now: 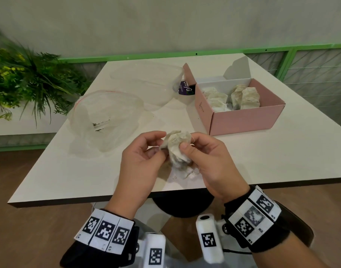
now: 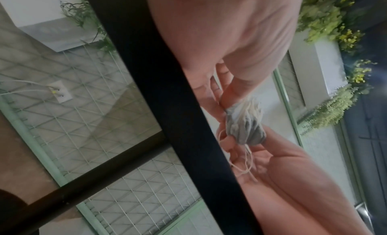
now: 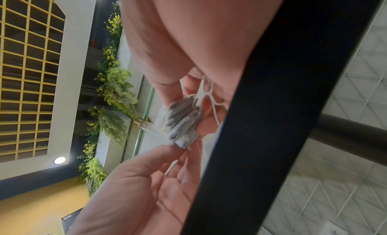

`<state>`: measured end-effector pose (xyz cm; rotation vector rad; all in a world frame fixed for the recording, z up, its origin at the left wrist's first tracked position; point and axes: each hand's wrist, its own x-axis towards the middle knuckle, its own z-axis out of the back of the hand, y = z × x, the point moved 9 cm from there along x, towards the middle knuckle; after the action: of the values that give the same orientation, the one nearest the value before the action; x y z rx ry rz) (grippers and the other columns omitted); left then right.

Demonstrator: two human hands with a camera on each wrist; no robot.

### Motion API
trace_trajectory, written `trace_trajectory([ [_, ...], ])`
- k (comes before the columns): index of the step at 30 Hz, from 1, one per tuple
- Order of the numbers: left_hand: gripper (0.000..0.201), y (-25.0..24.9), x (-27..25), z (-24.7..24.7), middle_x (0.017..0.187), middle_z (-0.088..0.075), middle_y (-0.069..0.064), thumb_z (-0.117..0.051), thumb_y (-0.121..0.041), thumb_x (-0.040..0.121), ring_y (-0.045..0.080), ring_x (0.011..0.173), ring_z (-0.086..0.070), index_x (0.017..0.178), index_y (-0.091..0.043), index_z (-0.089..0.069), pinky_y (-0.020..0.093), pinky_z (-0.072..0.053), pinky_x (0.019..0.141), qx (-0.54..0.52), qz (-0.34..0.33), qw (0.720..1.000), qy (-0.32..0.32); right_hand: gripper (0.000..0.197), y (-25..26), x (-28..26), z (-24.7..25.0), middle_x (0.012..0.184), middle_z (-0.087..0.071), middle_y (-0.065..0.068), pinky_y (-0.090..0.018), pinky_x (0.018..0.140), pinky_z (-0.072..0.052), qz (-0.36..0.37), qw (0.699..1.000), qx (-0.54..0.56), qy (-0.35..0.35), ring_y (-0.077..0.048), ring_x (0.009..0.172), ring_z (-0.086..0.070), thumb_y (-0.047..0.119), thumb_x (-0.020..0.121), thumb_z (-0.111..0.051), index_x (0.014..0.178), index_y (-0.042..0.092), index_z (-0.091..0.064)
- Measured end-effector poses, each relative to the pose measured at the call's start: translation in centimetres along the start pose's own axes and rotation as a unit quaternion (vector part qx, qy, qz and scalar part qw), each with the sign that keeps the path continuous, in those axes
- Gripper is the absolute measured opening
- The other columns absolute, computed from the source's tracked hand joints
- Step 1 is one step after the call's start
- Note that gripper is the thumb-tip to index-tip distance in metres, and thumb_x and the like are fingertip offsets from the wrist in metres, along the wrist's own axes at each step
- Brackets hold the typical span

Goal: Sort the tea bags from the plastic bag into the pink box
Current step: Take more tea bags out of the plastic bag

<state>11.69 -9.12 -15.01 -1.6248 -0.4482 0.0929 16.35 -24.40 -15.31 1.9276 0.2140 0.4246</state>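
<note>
- Both hands sit low in the middle of the head view, over the near edge of the white worktop (image 1: 282,151). The left hand (image 1: 140,155) and right hand (image 1: 210,157) each pinch one crumpled clump of pale paper tea bags (image 1: 178,147), strings dangling underneath.
- The open pink cardboard box (image 1: 241,118) is up and right of the clump, so the right hand is nearer. Some tea bags already lie inside.
- The clear plastic zip bag (image 1: 105,117) slumps up and left and looks pretty much empty, just dark crumbs.
- Nothing blocks the path to the box, I'd say; tangled strings could snag.
- A leafy green plant (image 1: 26,80) sits far left.
</note>
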Motion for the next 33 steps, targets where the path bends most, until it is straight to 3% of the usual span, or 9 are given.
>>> trace_trajectory([
  [5,0.032,-0.4,-0.7,-1.4,0.095,-0.078,0.002,-0.072,0.006,0.086,0.018,0.089,-0.073,0.106,-0.019,-0.075,0.026,-0.057,0.076,0.077,-0.023,0.995,0.055,0.016,0.2,-0.2,0.0,0.086,-0.072,-0.017,-0.027,0.064,-0.057,0.000,1.000,-0.002,-0.006,-0.022,0.074,-0.070,-0.002,0.095,-0.058,0.102,-0.016,-0.062],
  [8,0.020,-0.5,-0.8,-1.2,0.094,-0.077,0.006,-0.071,-0.013,0.084,0.024,0.086,-0.071,0.102,-0.019,-0.078,0.030,-0.057,0.077,0.033,-0.011,0.998,0.057,0.017,0.2,-0.3,0.3,0.086,-0.072,-0.018,-0.030,0.063,-0.057,0.002,1.000,-0.012,-0.013,-0.023,0.074,-0.069,-0.001,0.094,-0.060,0.101,-0.016,-0.063],
  [10,0.011,-0.3,-0.7,-0.9,0.089,-0.077,0.004,-0.072,-0.018,0.089,0.016,0.079,-0.069,0.095,-0.022,-0.080,0.029,-0.054,0.075,0.008,-0.006,0.999,0.047,0.017,0.2,-0.4,0.2,0.085,-0.071,-0.019,-0.030,0.064,-0.057,0.001,1.000,-0.024,-0.012,-0.024,0.073,-0.068,0.000,0.094,-0.061,0.100,-0.015,-0.063],
  [13,0.008,-0.3,-0.5,-0.5,0.085,-0.077,0.001,-0.072,-0.017,0.091,0.012,0.079,-0.069,0.090,-0.019,-0.080,0.027,-0.053,0.076,0.010,-0.012,0.999,0.031,0.015,0.1,-0.4,0.0,0.085,-0.070,-0.019,-0.032,0.064,-0.058,-0.007,0.999,-0.031,-0.010,-0.025,0.073,-0.068,0.000,0.093,-0.062,0.097,-0.014,-0.063],
  [16,0.008,-0.4,-0.3,-0.1,0.072,-0.072,-0.007,-0.073,-0.012,0.091,0.005,0.064,-0.061,0.086,-0.016,-0.078,0.019,-0.049,0.065,0.029,-0.023,0.999,0.016,0.010,-0.3,-0.2,0.5,0.085,-0.068,-0.020,-0.035,0.065,-0.056,-0.026,0.999,-0.010,-0.032,-0.027,0.074,-0.065,0.001,0.093,-0.062,0.091,-0.009,-0.063],
  [20,0.010,0.2,-0.1,0.8,0.072,-0.071,0.004,-0.073,-0.013,0.091,0.013,0.058,-0.055,0.084,-0.017,-0.080,0.024,-0.046,0.056,0.013,0.001,1.000,-0.011,0.005,-0.6,-0.2,1.1,0.083,-0.062,-0.016,-0.035,0.072,-0.050,-0.048,0.996,0.044,-0.059,-0.025,0.076,-0.059,-0.001,0.092,-0.061,0.089,-0.005,-0.062],
  [22,0.008,0.2,-0.1,0.4,0.071,-0.070,0.007,-0.073,-0.012,0.090,0.014,0.057,-0.054,0.086,-0.014,-0.080,0.026,-0.046,0.055,0.020,0.007,1.000,0.008,0.005,-0.7,-0.1,1.0,0.082,-0.064,-0.016,-0.034,0.071,-0.052,-0.047,0.997,0.032,-0.049,-0.025,0.076,-0.060,-0.001,0.093,-0.060,0.089,-0.004,-0.062],
  [27,0.014,0.1,-0.5,-0.8,0.071,-0.072,-0.005,-0.071,-0.011,0.088,0.004,0.060,-0.059,0.100,-0.010,-0.078,0.019,-0.047,0.059,-0.005,0.024,0.998,0.055,0.007,-0.4,-0.4,0.5,0.079,-0.068,-0.017,-0.030,0.063,-0.054,-0.040,0.999,0.010,-0.028,-0.024,0.071,-0.063,-0.002,0.093,-0.060,0.089,-0.006,-0.063],
  [33,0.014,-0.2,-0.4,-0.7,0.073,-0.074,-0.007,-0.068,-0.008,0.093,0.003,0.066,-0.063,0.093,-0.015,-0.080,0.016,-0.049,0.063,0.007,0.008,0.999,0.041,0.008,-0.4,-0.4,0.5,0.080,-0.066,-0.017,-0.029,0.064,-0.054,-0.041,0.999,0.004,-0.030,-0.023,0.072,-0.063,-0.003,0.093,-0.060,0.086,-0.004,-0.063],
])
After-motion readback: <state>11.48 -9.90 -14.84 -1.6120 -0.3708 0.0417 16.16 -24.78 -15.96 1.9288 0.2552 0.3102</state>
